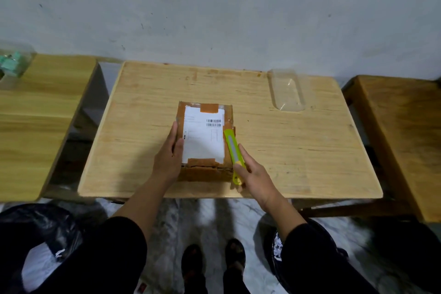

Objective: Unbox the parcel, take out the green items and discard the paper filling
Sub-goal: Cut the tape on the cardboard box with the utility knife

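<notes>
A brown cardboard parcel (204, 137) with a white shipping label and brown tape lies shut on the middle wooden table (298, 145). My left hand (168, 154) presses flat against the parcel's left side, thumb on the label. A yellow-green utility knife (233, 153) is gripped in my right hand (253, 172); it lies along the parcel's right edge, tip pointing away from me. The parcel's contents are hidden.
A clear plastic tray (287, 90) sits at the table's back right. On the left table (40, 112) a clear container holds green items (10, 63). Another wooden table (401, 138) stands right. Black bin bags (40, 241) sit on the floor at both sides of my feet.
</notes>
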Available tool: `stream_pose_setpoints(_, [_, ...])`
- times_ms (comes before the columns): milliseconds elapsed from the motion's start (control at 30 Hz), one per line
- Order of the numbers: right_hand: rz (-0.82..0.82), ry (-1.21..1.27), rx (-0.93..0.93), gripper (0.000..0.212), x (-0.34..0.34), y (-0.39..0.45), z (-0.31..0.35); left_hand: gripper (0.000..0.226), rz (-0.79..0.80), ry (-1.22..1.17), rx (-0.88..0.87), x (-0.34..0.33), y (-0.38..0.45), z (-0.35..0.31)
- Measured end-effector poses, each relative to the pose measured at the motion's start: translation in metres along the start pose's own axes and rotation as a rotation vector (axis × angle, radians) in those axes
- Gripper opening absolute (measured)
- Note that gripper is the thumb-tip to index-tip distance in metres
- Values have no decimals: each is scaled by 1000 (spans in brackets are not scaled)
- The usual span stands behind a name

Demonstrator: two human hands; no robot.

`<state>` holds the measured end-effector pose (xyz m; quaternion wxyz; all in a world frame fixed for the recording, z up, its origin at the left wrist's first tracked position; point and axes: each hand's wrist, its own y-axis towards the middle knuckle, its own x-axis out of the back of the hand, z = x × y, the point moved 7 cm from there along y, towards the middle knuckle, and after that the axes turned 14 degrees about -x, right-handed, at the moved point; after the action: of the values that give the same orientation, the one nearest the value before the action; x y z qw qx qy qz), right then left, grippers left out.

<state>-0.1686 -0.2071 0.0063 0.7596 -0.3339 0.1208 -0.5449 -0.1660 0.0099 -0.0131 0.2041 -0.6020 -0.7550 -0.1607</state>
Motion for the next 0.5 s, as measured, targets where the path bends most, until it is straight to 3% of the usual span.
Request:
stream_pose_setpoints(133, [-66, -35, 45, 49, 5, -3, -4, 48, 15, -7, 10, 0, -2, -1])
stream_pose_setpoints(367, [-192, 222, -11, 48, 39, 37, -6, 48, 18, 10, 38, -3, -2, 3])
stream_pose_setpoints(500, [-243, 247, -15, 49, 60, 82, 4, 48, -32, 7, 47, -2, -1, 2])
